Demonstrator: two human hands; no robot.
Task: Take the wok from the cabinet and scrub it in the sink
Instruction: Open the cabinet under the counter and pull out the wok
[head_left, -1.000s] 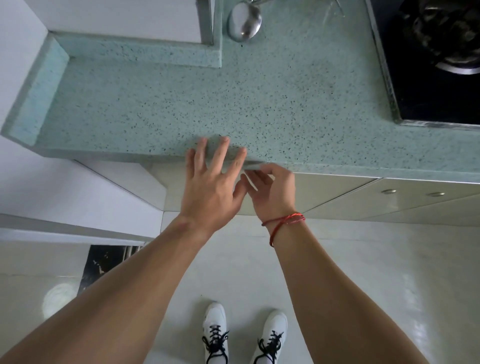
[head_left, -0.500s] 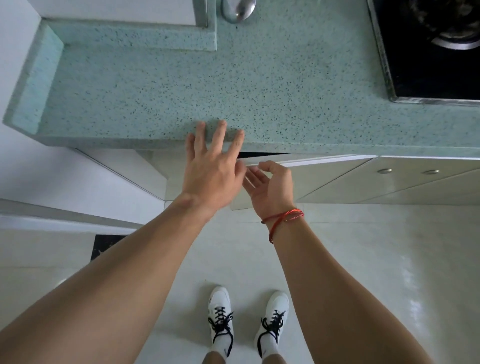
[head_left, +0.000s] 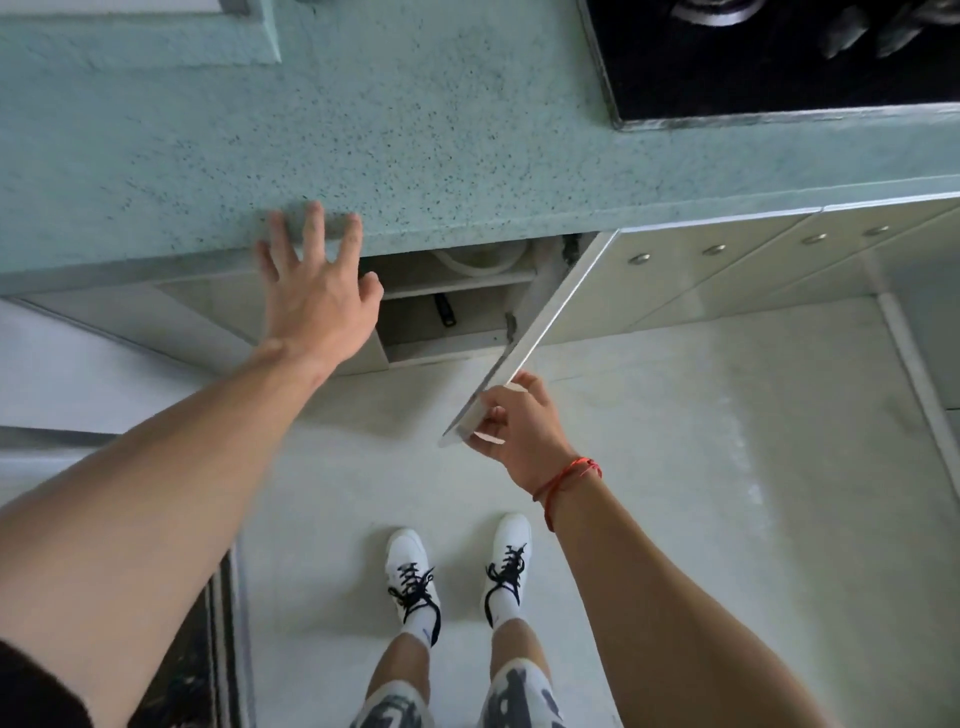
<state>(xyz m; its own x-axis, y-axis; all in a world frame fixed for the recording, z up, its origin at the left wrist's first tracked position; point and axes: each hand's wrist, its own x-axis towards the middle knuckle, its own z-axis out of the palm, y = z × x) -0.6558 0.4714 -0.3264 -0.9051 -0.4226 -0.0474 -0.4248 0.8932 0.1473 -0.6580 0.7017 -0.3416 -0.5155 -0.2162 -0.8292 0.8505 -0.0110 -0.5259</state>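
Under the green speckled counter (head_left: 415, 130) a white cabinet door (head_left: 540, 332) stands swung out toward me. My right hand (head_left: 511, 423) pinches its free lower edge. My left hand (head_left: 317, 291) is spread flat with straight fingers, the fingertips on the counter's front edge, left of the opening. Inside the cabinet (head_left: 452, 306) I see a shelf, a white hose above it and a short black handle (head_left: 445, 310) below it. The wok's body is hidden.
A black gas hob (head_left: 779, 57) is set in the counter at the top right. More cabinet doors with round knobs (head_left: 717, 249) run to the right. My feet in white shoes (head_left: 457, 571) stand on the pale tiled floor.
The cabinet door has swung from nearly closed to wide open, pulled by my right hand. My left hand stayed at the counter edge. The view shifted toward the floor.
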